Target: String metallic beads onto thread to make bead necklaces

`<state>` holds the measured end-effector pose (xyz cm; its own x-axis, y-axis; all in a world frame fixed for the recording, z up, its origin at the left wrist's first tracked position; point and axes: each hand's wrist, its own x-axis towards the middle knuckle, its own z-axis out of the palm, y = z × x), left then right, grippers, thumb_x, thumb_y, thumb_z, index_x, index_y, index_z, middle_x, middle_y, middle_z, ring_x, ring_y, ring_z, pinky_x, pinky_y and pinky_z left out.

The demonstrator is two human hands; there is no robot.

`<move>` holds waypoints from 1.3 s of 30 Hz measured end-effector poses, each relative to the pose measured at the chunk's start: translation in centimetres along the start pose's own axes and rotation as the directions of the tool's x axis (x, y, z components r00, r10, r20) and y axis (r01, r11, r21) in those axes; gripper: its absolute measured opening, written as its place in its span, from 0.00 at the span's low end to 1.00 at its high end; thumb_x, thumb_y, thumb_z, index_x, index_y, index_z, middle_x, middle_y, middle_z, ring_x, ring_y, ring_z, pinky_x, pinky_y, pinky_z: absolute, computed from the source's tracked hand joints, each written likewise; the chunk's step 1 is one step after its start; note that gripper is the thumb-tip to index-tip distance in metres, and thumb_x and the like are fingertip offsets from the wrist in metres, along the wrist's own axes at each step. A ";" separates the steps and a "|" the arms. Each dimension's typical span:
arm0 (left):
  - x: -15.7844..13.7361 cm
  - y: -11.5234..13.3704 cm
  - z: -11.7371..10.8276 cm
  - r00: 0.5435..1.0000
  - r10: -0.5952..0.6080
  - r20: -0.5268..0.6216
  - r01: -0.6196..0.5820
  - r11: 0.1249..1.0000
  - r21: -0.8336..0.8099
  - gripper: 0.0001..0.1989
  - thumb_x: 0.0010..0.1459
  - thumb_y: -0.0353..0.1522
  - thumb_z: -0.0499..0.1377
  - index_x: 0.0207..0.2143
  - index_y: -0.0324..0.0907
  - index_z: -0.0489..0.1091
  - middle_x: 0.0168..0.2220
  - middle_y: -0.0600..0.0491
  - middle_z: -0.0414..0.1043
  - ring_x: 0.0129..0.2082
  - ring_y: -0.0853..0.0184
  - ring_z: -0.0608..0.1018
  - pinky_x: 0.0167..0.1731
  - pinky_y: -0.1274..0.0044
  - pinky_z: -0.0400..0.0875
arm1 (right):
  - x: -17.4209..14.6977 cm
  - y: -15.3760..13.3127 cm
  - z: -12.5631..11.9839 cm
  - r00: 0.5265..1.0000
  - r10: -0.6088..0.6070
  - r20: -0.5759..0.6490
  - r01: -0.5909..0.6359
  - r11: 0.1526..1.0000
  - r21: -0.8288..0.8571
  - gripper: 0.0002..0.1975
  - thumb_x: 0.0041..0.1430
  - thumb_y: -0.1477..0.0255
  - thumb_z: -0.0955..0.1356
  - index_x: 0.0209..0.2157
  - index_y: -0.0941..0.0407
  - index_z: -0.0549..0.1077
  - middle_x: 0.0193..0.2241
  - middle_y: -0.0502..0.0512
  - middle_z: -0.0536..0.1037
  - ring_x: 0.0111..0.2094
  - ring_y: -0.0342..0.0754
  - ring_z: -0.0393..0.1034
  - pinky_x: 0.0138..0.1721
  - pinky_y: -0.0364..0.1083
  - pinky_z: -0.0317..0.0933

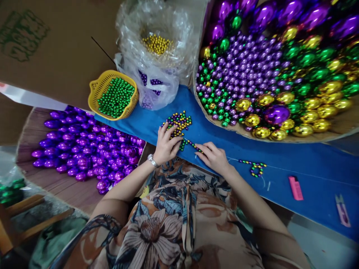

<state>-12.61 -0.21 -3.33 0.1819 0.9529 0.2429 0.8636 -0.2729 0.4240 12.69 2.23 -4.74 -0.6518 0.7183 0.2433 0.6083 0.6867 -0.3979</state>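
My right hand [214, 157] pinches a short string of small green, purple and gold beads [191, 144] between thumb and fingers. A thin light tip, perhaps a needle, points from the string toward my left hand [167, 145]. That hand wears a silver watch [153, 160]. Its fingers are apart and bent over a loose pile of small mixed beads [179, 121], touching its near edge. A white thread runs from behind my right hand to a small beaded loop [256, 169] lying on the blue cloth [224, 141].
Behind the pile stand a yellow basket [92, 99] of green beads and plastic bags [179, 22] of gold and purple beads. Large cartons of shiny beads flank the cloth, purple ones [92, 149] on the left. A pink lighter [295, 188] and thread snips [342, 211] lie right.
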 end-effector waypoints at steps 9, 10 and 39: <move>-0.2 -0.2 0.7 0.998 0.029 -0.063 -0.027 0.999 0.028 0.10 0.60 0.34 0.57 0.43 0.49 0.75 0.60 0.48 0.61 0.67 0.49 0.51 0.61 0.48 0.51 | 0.3 -0.1 -0.6 0.998 -0.061 0.032 0.061 0.998 -0.003 0.16 0.66 0.63 0.63 0.49 0.54 0.75 0.37 0.53 0.76 0.33 0.38 0.70 0.31 0.38 0.60; -0.1 -0.2 0.7 0.997 0.028 -0.065 -0.027 0.999 0.029 0.10 0.60 0.35 0.57 0.43 0.49 0.75 0.60 0.48 0.61 0.68 0.49 0.51 0.61 0.48 0.51 | 0.3 0.0 -0.6 0.998 -0.064 0.026 0.064 0.998 -0.012 0.16 0.66 0.63 0.63 0.49 0.54 0.75 0.38 0.53 0.76 0.33 0.38 0.70 0.31 0.38 0.61; 0.3 0.1 1.1 1.000 -0.008 -0.020 0.008 1.000 -0.002 0.10 0.61 0.36 0.56 0.42 0.48 0.76 0.61 0.48 0.61 0.68 0.49 0.49 0.62 0.47 0.49 | 1.2 -0.4 -0.3 0.997 -0.042 0.061 0.051 0.987 -0.155 0.16 0.66 0.61 0.62 0.49 0.49 0.76 0.37 0.52 0.76 0.27 0.37 0.67 0.28 0.39 0.57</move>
<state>-11.98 0.20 -4.15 0.1654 0.9521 0.2571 0.8639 -0.2656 0.4279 11.81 2.88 -4.05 -0.7029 0.6810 0.2054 0.6374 0.7312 -0.2430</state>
